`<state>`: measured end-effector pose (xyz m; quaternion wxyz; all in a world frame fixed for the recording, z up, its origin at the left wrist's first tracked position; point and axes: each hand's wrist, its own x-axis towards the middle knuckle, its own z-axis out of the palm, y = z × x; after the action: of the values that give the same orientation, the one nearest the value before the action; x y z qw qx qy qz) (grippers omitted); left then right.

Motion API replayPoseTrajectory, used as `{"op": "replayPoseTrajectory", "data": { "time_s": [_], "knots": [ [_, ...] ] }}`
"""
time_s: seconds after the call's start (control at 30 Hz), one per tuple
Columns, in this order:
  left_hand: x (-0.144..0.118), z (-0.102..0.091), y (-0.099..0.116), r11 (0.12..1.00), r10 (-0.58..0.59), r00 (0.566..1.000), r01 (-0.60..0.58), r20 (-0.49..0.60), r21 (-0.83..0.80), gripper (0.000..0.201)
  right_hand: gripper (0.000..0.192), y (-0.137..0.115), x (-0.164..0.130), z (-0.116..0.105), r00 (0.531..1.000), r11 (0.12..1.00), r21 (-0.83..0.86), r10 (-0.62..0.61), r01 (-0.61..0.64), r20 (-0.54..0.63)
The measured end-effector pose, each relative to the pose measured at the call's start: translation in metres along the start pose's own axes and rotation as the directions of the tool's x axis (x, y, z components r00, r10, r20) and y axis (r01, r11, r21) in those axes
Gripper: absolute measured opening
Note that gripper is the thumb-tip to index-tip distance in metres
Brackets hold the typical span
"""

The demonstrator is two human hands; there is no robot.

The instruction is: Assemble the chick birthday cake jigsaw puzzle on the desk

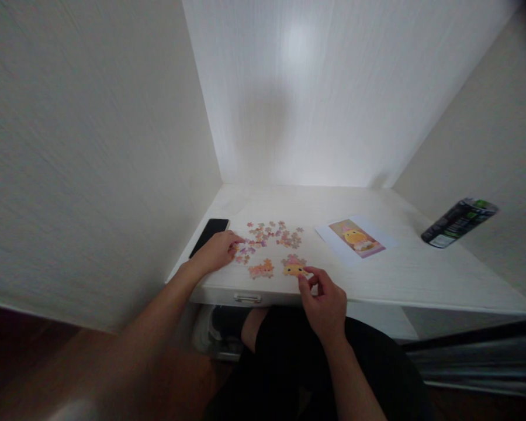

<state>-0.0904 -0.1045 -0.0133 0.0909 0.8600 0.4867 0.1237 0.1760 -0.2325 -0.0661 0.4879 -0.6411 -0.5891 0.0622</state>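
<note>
Loose jigsaw pieces (272, 233) in pink and orange lie scattered on a white desk (398, 275). My left hand (217, 250) rests flat on the desk, fingertips touching the pieces at the scatter's left edge. Two small joined clusters sit near the front edge: an orange one (261, 269) and a yellow and pink one (293, 266). My right hand (324, 301) hovers at the front edge beside the yellow cluster, thumb and forefinger pinched; whether a piece is between them is too small to tell.
A black phone (209, 235) lies left of my left hand. A reference picture (356, 238) of a yellow character lies to the right. A dark can (458, 222) stands at the far right. A drawer handle (247, 299) is under the front edge; walls enclose the desk.
</note>
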Motion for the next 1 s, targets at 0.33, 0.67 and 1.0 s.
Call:
{"op": "replayPoseTrajectory", "data": {
  "time_s": [0.33, 0.67, 1.0],
  "knots": [
    [0.011, -0.005, -0.005, 0.998, 0.035, 0.998, -0.032, 0.053, -0.047, 0.039, 0.016, -0.003, -0.014, 0.016, 0.983, 0.985, 0.014, -0.173, 0.174, -0.068],
    [-0.007, 0.005, 0.034, 0.946, -0.053, 0.992, 0.012, -0.118, -0.325, 0.018, 0.016, -0.006, -0.026, 0.024, 0.920, 0.922, -0.067, -0.386, 0.382, -0.066],
    [-0.010, 0.038, 0.056, 0.903, -0.198, 0.962, 0.104, -0.187, -0.418, 0.022, 0.042, -0.027, -0.038, 0.057, 0.888, 0.886, -0.121, -0.423, 0.447, 0.179]
  ]
}}
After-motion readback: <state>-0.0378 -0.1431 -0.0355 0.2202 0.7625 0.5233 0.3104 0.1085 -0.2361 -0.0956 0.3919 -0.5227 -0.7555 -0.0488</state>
